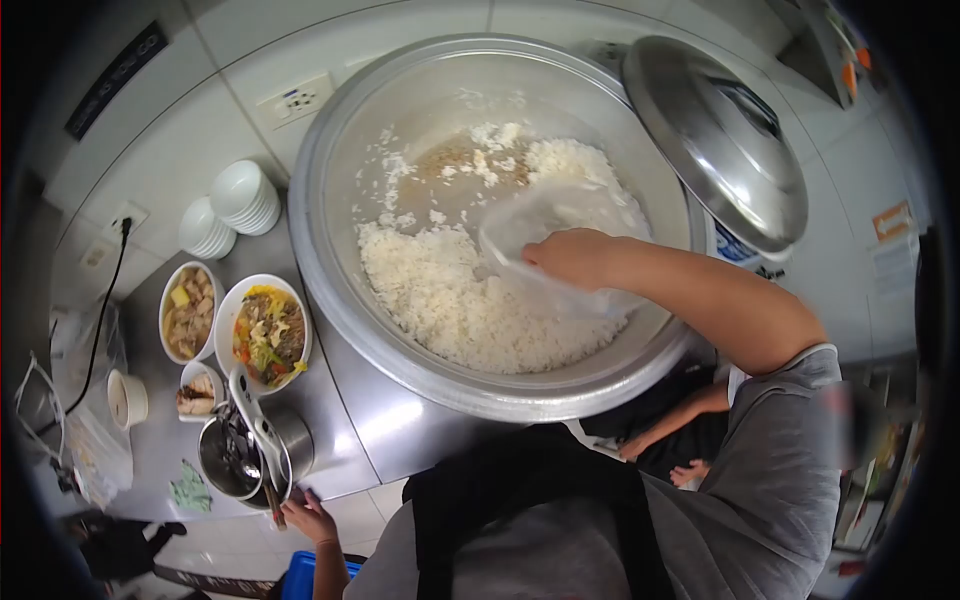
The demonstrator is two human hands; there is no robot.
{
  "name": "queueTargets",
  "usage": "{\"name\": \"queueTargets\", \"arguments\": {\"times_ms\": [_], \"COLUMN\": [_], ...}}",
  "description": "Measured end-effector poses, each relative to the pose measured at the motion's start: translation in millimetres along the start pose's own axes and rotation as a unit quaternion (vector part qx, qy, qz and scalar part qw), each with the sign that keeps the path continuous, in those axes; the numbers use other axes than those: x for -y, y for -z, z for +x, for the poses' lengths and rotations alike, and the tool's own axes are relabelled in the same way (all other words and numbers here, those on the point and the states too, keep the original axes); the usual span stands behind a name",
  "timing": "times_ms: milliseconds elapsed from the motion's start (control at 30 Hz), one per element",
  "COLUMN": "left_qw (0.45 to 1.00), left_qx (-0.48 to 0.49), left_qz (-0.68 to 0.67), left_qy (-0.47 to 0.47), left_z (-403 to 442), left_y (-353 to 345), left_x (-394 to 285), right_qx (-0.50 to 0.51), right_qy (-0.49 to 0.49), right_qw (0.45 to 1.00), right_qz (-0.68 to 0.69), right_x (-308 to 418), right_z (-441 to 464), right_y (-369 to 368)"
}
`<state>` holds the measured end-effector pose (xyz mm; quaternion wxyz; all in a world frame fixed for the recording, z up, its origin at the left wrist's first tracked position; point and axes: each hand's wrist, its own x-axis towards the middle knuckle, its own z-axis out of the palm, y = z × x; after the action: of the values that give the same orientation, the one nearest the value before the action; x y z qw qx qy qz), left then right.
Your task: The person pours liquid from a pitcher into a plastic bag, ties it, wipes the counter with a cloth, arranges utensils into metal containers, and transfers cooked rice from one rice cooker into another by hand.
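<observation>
My right hand reaches over a very large metal pot and is closed on a clear plastic bag. The bag lies against the white cooked rice, which fills the near and right parts of the pot; a browned patch shows on its bottom. Low at the counter's edge, my left hand has its fingers apart. It is beside a small steel pot and the brownish end of a utensil. A ladle with a white handle rests across the steel pots.
Bowls of chunky food and mixed vegetables stand left of the big pot, with stacked white bowls behind. A domed metal lid leans at the right. Another person's hands show below the pot, at right.
</observation>
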<state>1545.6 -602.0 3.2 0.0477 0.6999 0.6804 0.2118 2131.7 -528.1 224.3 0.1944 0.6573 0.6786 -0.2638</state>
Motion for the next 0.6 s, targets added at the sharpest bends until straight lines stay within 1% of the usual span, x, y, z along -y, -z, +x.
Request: {"name": "queueTargets", "arguments": {"times_ms": [33,67,100,133,167,200,233,267,300,333,367,400,433,467,500,533,567,600], "left_qw": [0.995,0.995,0.995,0.986,0.972,0.953,0.937,0.921,0.914,0.910,0.873,0.841,0.805,0.778,0.778,0.786,0.794,0.806], "left_qx": [-0.043,-0.060,-0.074,-0.098,-0.123,-0.139,-0.152,-0.159,-0.167,-0.139,-0.098,-0.034,0.042,0.077,0.072,0.056,0.039,0.038], "left_qz": [-0.076,-0.073,-0.068,-0.117,-0.166,-0.217,-0.236,-0.304,-0.323,-0.355,-0.470,-0.538,-0.592,-0.623,-0.623,-0.615,-0.607,-0.590], "left_qy": [0.039,0.009,-0.021,-0.065,-0.109,-0.160,-0.208,-0.182,-0.178,-0.165,-0.082,-0.041,0.007,0.034,0.036,0.032,0.026,0.017], "left_z": [-4.7,-13.4,-23.7,-28.0,-27.1,-22.6,-12.3,-0.4,23.8,48.0,68.7,87.8,107.0,121.9,129.4,135.6,138.9,140.7], "left_y": [1.5,-2.0,-4.6,-0.3,3.3,6.7,14.1,18.7,33.3,46.7,57.2,68.9,77.0,87.7,85.0,82.6,81.5,79.4], "left_x": [-26.8,-39.9,-52.3,-84.2,-121.2,-150.1,-178.0,-211.0,-250.7,-282.3,-318.5,-340.3,-355.9,-374.8,-385.0,-392.9,-395.9,-393.4], "right_qx": [-0.005,-0.009,-0.098,-0.179,-0.370,-0.325,-0.278,-0.281,-0.273,-0.263,-0.253,-0.254,-0.254,-0.245,-0.201,-0.115,-0.038,0.018], "right_qy": [-0.006,-0.012,-0.049,-0.085,0.100,0.001,-0.098,-0.083,-0.060,-0.039,-0.030,-0.010,0.027,0.075,0.116,0.130,0.124,0.135], "right_qw": [1.000,1.000,0.990,0.967,0.909,0.945,0.950,0.950,0.958,0.964,0.967,0.967,0.966,0.959,0.927,0.825,0.712,0.707], "right_qz": [0.009,0.019,0.089,0.161,0.165,0.032,-0.103,-0.105,-0.060,-0.013,0.007,0.017,0.047,0.120,0.294,0.538,0.690,0.694], "right_x": [-5.7,-13.8,-33.5,-62.8,-113.5,-120.9,-125.1,-150.2,-179.3,-206.6,-193.5,-154.4,-117.1,-78.7,-40.5,-2.1,30.4,55.6], "right_z": [7.0,16.8,39.8,73.8,105.8,129.6,150.6,180.5,208.9,235.8,238.7,233.0,229.3,223.8,218.8,213.1,206.4,198.5], "right_y": [8.0,17.9,25.5,30.0,30.6,57.3,80.9,83.8,68.5,54.1,55.1,60.0,61.9,60.7,58.3,55.0,50.1,48.1]}}
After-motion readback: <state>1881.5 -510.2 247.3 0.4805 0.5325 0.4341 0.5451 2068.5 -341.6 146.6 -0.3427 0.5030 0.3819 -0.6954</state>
